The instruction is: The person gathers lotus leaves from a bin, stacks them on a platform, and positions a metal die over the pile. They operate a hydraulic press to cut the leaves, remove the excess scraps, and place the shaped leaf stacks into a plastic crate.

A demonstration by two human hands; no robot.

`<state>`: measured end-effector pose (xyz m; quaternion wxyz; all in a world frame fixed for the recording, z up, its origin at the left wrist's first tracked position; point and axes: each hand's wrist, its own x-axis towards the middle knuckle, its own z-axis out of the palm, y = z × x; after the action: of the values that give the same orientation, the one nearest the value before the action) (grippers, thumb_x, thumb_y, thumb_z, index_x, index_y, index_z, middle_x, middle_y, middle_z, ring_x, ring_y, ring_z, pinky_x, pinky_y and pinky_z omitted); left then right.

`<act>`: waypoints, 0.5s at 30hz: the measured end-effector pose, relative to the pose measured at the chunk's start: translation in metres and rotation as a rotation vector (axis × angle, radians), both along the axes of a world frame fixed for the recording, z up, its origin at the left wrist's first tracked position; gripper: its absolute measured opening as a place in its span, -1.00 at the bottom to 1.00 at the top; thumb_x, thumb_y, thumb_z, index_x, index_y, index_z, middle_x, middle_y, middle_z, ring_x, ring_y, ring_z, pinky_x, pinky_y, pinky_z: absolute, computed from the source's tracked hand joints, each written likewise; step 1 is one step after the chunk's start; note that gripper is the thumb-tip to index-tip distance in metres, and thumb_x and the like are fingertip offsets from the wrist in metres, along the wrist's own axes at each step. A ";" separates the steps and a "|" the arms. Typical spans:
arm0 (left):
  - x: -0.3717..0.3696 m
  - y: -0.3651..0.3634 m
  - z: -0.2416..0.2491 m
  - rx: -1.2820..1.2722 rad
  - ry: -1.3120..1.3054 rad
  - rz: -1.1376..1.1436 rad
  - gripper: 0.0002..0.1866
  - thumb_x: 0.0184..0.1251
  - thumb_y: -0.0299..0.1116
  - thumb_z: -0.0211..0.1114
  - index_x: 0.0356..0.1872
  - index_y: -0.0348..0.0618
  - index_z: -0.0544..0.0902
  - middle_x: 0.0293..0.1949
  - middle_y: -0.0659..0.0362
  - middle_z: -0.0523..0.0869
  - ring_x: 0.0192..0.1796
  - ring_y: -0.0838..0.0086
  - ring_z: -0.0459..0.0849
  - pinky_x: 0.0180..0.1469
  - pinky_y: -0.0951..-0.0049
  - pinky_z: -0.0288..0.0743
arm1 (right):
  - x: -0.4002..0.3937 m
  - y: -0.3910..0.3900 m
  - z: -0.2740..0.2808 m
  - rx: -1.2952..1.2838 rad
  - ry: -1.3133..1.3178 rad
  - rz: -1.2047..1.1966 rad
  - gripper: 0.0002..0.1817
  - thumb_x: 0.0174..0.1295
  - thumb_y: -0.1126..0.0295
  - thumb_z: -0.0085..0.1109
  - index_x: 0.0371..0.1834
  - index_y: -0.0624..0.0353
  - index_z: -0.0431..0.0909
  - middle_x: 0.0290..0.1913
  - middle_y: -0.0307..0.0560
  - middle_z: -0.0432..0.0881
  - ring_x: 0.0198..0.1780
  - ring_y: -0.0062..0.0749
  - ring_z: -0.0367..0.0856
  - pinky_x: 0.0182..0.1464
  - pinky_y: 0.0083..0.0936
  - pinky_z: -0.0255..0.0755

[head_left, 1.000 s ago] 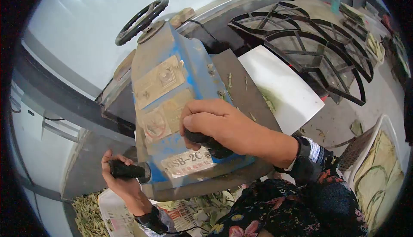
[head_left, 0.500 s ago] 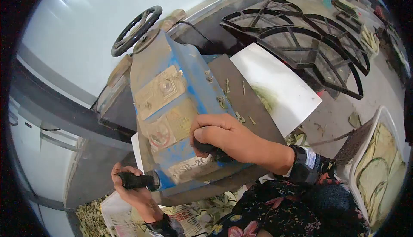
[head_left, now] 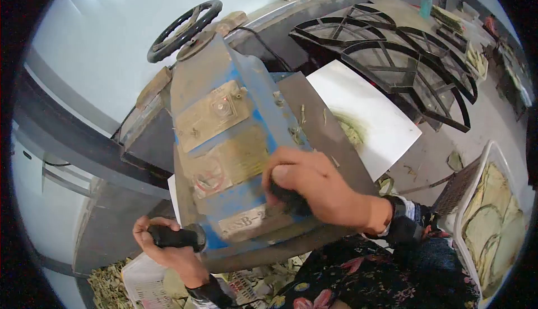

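In the middle of the head view is the dusty blue swing head of a press machine [head_left: 224, 157], with a worn label plate and a red warning sign. My left hand [head_left: 179, 264] is closed round a black handle [head_left: 176, 237] at the head's lower left corner. At the lower right front, my right hand [head_left: 322, 191] wraps round a second black handle [head_left: 288, 199], mostly hidden by the fingers and slightly blurred. Beneath the head, a white board [head_left: 386, 124] carries a greenish smear, and leaf scraps lie on the dark plate [head_left: 316, 107] beside it.
A black handwheel [head_left: 185, 31] tops the machine. Black curved metal frames [head_left: 414, 68] lie at the upper right. A white basket [head_left: 459, 225] of large flat leaves stands at my right; another basket [head_left: 137, 284] and leaf scraps [head_left: 109, 286] are at lower left.
My right hand has shifted a little to the right with its handle, my left hand slightly to the left. The machine head sits slightly differently in view; both grips remain closed.
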<state>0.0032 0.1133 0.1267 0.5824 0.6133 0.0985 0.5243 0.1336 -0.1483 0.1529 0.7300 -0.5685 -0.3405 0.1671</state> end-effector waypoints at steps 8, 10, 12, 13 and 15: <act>-0.023 0.117 0.004 0.120 0.150 0.315 -0.58 0.38 -0.05 -0.07 -0.06 -0.24 0.45 -0.37 0.08 0.57 -0.38 0.41 0.53 -0.29 0.46 0.44 | -0.035 0.056 -0.021 0.009 -0.424 0.145 -0.29 0.22 0.11 0.15 0.31 0.29 0.12 0.22 0.20 0.30 0.26 0.03 0.29 0.24 -0.35 0.24; -0.029 0.116 0.007 0.505 0.213 0.769 -0.55 0.42 -0.08 -0.09 0.16 -0.15 0.38 -0.01 0.00 0.54 -0.02 0.28 0.54 0.07 0.26 0.42 | -0.004 0.031 -0.039 -0.281 -0.824 0.001 -0.28 0.20 0.15 0.17 0.32 0.30 0.11 0.26 0.21 0.26 0.30 0.03 0.23 0.30 -0.27 0.17; -0.031 0.077 -0.001 0.552 0.174 0.786 -0.48 0.41 -0.05 -0.07 0.21 -0.23 0.32 0.12 -0.06 0.45 0.15 0.19 0.45 0.20 0.17 0.32 | 0.036 -0.002 -0.075 -0.321 -0.579 -0.392 -0.26 0.08 0.12 0.28 0.24 0.34 0.24 0.23 0.22 0.31 0.26 0.03 0.27 0.26 -0.13 0.18; -0.039 0.078 -0.016 0.445 0.156 0.534 -0.44 0.39 -0.03 -0.04 0.23 -0.27 0.30 0.13 -0.07 0.44 0.14 0.18 0.45 0.19 0.17 0.32 | 0.058 -0.018 -0.085 -0.615 -0.569 -0.624 -0.26 0.08 0.09 0.27 0.22 0.34 0.25 0.23 0.26 0.28 0.26 0.06 0.25 0.29 -0.13 0.13; -0.035 0.042 -0.024 0.083 0.228 0.010 -0.37 0.35 -0.11 0.05 0.31 -0.28 0.16 0.16 -0.10 0.39 0.13 0.18 0.44 0.20 0.16 0.30 | 0.110 -0.060 -0.136 -0.797 -0.639 -0.897 -0.23 0.10 0.00 0.22 0.21 0.37 0.25 0.29 0.39 0.12 0.32 0.15 0.12 0.33 -0.15 0.07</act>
<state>-0.0320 0.1550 0.1022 0.5387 0.6921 0.1453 0.4580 0.2439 -0.2079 0.0169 0.3270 -0.9018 -0.1830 -0.2151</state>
